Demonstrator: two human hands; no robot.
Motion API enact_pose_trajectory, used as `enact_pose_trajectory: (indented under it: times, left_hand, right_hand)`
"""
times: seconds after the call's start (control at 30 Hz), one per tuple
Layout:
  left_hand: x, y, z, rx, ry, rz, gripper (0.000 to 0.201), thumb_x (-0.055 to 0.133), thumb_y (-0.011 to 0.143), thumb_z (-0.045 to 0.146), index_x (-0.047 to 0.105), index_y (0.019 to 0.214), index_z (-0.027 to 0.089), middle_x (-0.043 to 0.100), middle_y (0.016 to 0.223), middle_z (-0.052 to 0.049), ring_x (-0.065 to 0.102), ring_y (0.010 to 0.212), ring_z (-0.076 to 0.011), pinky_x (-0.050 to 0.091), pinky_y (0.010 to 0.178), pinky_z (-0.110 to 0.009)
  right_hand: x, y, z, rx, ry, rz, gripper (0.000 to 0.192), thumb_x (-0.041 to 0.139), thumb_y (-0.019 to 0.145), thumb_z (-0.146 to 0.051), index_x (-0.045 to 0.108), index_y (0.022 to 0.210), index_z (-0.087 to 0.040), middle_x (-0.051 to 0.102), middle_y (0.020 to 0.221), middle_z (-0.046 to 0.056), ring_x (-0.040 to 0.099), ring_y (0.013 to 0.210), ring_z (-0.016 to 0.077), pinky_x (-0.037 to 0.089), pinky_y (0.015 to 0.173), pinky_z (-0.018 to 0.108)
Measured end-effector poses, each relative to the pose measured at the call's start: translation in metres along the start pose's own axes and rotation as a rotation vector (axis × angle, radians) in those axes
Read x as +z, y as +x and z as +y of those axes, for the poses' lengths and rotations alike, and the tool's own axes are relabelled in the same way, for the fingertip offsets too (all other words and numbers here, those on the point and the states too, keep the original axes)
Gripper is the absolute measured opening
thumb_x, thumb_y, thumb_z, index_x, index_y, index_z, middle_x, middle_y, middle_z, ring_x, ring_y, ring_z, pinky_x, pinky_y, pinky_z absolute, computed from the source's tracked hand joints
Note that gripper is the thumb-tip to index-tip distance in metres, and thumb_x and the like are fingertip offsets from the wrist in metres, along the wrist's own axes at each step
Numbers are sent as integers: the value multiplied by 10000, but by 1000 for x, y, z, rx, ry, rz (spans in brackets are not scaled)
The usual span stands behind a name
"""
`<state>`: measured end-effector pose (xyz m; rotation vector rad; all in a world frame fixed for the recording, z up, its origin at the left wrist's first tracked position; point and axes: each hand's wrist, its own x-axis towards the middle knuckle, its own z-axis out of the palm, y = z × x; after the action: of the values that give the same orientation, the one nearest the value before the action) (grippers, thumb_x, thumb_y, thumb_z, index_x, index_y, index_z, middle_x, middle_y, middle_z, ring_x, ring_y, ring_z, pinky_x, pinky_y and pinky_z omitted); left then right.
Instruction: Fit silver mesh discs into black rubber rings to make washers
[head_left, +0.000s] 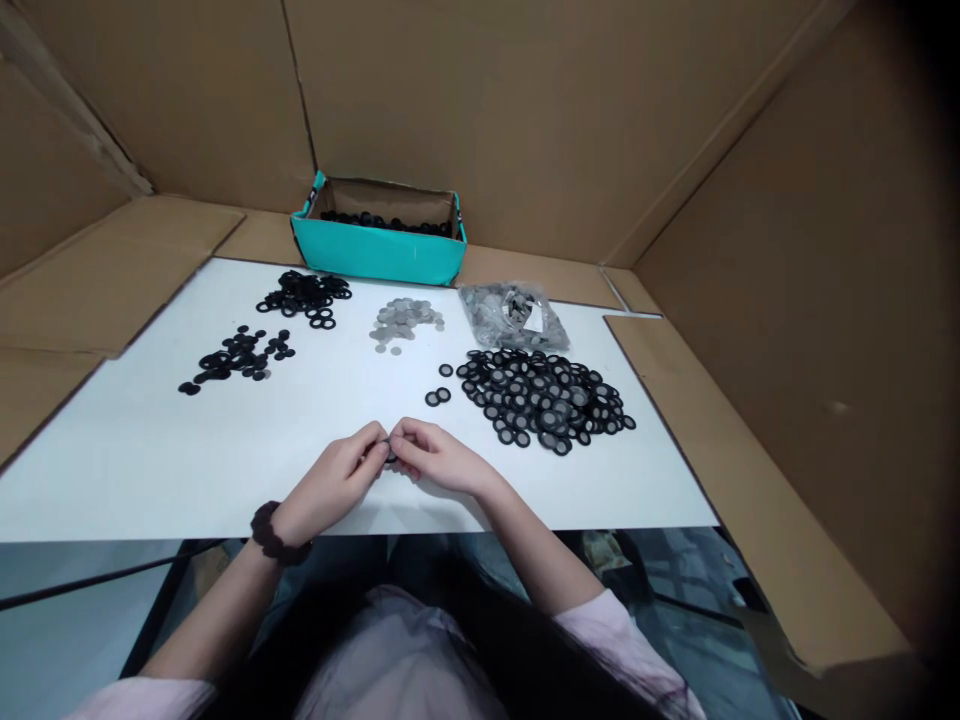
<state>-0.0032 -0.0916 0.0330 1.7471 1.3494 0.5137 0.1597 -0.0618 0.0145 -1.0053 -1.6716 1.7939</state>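
My left hand (339, 482) and my right hand (436, 458) meet near the front of the white table, fingers closed in a pinch. Between their fingertips sits a small black ring (391, 457), mostly covered by the fingers; a greyish centre shows in it. To the right lies a large pile of black rings with grey discs in them (540, 395), a few of these pieces apart at its left edge. Straight ahead are loose grey discs (405, 320). Farther left are a heap of black rings (304, 292) and a scatter of small black discs (240, 355).
A turquoise-sided cardboard box (379, 250) with black pieces inside stands at the back. In front of it to the right, a clear plastic bag (514, 315) holds grey discs. Cardboard walls (480, 110) surround the white tabletop (150, 470) at the back and sides.
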Motion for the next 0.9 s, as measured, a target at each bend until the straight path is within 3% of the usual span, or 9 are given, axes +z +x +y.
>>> enact_pose_trajectory:
  times: [0.17,0.4,0.63,0.9]
  left_hand:
    - [0,-2,-6,23,-37,-16,244,319,901,364,370,715,214,441,621,41,439,595,-134,320,593,-259]
    - [11,-2,-11,68,-212,70,237,295,920,374,345,754,212,402,615,51,388,575,-114,316,588,-260]
    - [22,0,-15,40,-598,98,283,371,906,400,363,706,200,321,559,67,339,515,-87,273,511,-241]
    - [20,-1,-19,-13,-448,124,291,376,901,412,384,705,197,367,554,63,370,531,-93,300,537,-246]
  right_hand:
    - [-4,0,-7,-57,-194,-6,196,483,826,-281,529,679,-160,556,643,-4,518,645,109,405,643,235]
    - [6,3,-7,-96,47,130,197,533,782,-316,525,667,-157,540,627,-8,508,608,103,396,591,223]
    - [13,-1,4,-133,106,252,238,562,757,-370,542,660,-154,525,617,-6,475,593,100,377,578,230]
    - [15,-6,10,-140,-71,311,212,527,792,-331,555,676,-156,506,604,-17,418,569,88,333,555,225]
